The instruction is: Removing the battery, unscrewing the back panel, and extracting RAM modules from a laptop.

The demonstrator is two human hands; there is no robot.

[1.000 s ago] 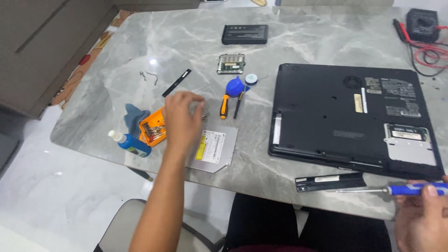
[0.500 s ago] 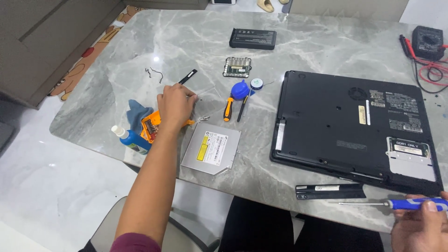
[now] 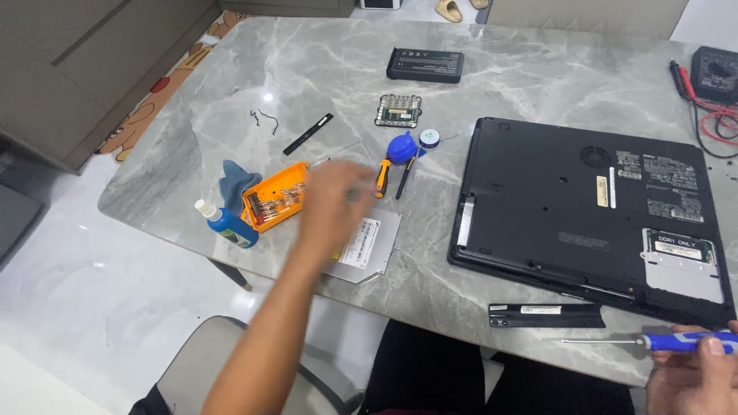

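Optical drive (image 3: 365, 247) and battery (image 3: 425, 64) already out of upturned laptop (image 3: 592, 215) | right hand (image 3: 692, 376) grips blue screwdriver (image 3: 653, 341), cover strip (image 3: 546, 313) just beyond | blurred left hand (image 3: 330, 201) over drive, grasp unclear.

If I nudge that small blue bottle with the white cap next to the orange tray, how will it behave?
The small blue bottle with the white cap stands near the edge of the grey marble table, so a push could send it over. It looks tall for its base, so it probably tips easily. The polished stone looks smooth, so it may slide first. It is likely light plastic.
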